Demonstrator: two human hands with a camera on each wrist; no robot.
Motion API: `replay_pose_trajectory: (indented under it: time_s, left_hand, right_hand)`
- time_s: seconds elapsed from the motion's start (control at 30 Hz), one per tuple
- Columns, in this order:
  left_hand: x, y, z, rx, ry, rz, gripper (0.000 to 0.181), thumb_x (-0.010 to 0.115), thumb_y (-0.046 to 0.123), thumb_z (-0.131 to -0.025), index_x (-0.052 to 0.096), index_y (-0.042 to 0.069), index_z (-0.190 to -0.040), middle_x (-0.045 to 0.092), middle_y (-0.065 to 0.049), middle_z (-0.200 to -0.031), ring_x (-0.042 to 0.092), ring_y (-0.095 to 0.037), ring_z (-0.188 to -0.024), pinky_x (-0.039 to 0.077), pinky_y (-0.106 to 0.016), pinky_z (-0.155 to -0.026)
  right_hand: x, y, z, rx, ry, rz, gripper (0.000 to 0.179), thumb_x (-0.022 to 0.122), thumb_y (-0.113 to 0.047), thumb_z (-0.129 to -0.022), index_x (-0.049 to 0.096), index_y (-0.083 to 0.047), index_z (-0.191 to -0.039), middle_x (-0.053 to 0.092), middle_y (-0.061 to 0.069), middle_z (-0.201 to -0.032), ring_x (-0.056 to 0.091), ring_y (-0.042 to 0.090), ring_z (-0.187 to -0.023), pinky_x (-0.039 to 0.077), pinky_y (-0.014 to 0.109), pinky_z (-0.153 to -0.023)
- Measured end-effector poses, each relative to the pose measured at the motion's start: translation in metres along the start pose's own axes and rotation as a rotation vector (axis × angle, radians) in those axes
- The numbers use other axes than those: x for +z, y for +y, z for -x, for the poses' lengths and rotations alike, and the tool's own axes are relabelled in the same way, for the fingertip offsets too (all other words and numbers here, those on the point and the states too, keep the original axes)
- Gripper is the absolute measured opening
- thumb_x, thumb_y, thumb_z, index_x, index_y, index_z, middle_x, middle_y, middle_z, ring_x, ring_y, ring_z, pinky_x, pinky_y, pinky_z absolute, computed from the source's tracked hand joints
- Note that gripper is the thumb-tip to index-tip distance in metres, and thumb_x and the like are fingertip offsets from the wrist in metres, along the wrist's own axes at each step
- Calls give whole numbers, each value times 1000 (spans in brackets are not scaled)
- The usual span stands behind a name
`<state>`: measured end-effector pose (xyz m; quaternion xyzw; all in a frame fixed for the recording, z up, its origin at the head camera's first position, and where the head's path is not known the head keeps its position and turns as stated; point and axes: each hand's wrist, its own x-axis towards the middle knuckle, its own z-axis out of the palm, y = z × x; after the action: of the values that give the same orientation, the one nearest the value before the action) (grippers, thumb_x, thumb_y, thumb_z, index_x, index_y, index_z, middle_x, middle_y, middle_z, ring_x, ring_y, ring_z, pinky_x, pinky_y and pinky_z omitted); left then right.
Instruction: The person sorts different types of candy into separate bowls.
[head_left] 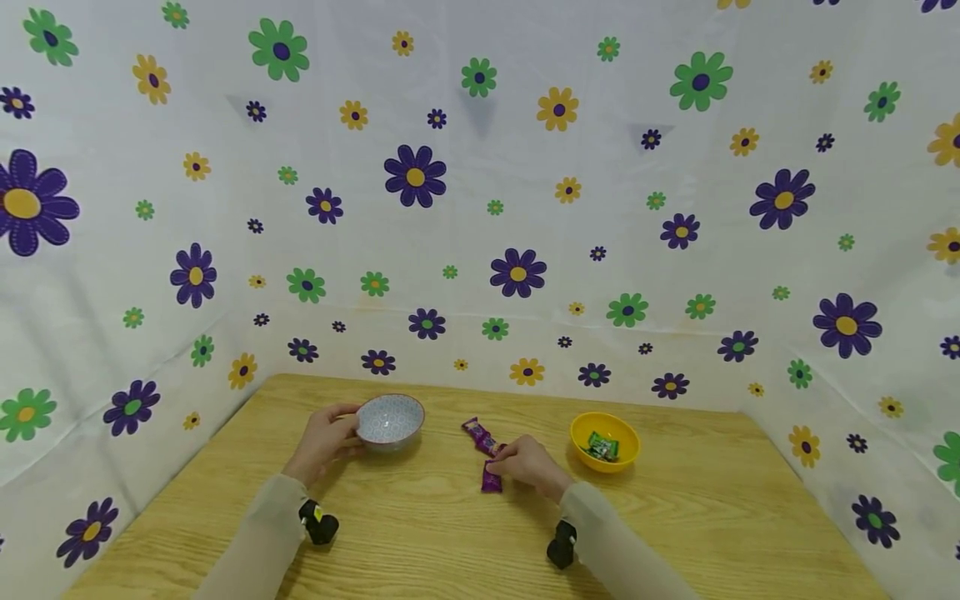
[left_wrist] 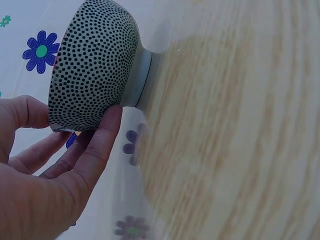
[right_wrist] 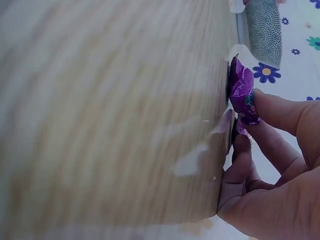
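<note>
A purple pkt point(head_left: 491, 480) is pinched btwn thumb and fingers of the R hand point(head_left: 534, 467), L of the yellow bowl point(head_left: 607, 467) and slightly nearer the person than it; whether the pkt's low edge is touching the table point(head_left: 420, 533) can't be told. The patterned bowl point(head_left: 390, 418) is gripped at its side by the L hand point(head_left: 326, 442), w/ thumb at the rim and fingers against the outer wall (dotted outside, as seen from the L wrist). It's held opening up, well L of the yellow bowl.

More purple pkts point(head_left: 475, 429) are laid out L of the yellow bowl, btwn it and the patterned one, in a slanting line just beyond the R hand; exact no. is hard to tell. Green pkts point(head_left: 602, 447) are held inside the yellow bowl. Behind it, a white flower-print cloth point(head_left: 480, 150) is hung. A small black device point(head_left: 320, 527) is worn at the L wrist.
</note>
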<state>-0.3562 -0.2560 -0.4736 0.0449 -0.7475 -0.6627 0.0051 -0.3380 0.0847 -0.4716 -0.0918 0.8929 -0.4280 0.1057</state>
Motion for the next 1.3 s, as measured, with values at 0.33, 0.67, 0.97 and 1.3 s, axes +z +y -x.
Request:
replay_pose_trajectory:
  time_s: [0.33, 0.67, 0.97, 1.3]
  left_hand:
    - [0, 2, 1, -9, 7, -6, 41, 46, 13, -93, 41, -2, -130, 45, -25, -125, 57, -30, -96, 49, -42, -79]
    - [0, 3, 3, -6, -16, 17, 40, 47, 13, -92, 42, -3, -129, 45, -25, -124, 56, -29, -96, 49, -43, -80]
    - [0, 3, 4, -22, -8, 13, 40, 44, 10, -92, 42, -2, -130, 44, -24, -127, 53, -31, -101, 49, -42, -80]
    - [0, 0, 1, -9, -2, 10, 39, 48, 13, -92, 45, -1, -128, 46, -23, -125, 56, -27, -96, 50, -40, -78]
  right_hand:
    - [-2, 5, -4, 28, -6, -140, 25, 70, -27, -79, 71, -10, -97, 63, 4, -101, 49, 20, -88, 41, 37, -80]
    - [-4, -1, -5, 86, 21, -305, 39, 72, -40, -73, 69, -11, -99, 60, 5, -103, 48, 23, -94, 40, 38, -79]
    - [4, -15, -11, 53, 81, -395, 40, 71, -42, -73, 70, -12, -99, 59, 4, -104, 45, 22, -95, 35, 38, -82]
    - [25, -39, -25, -41, 87, -499, 31, 71, -34, -76, 71, -10, -95, 60, 3, -104, 49, 18, -80, 40, 26, -62]
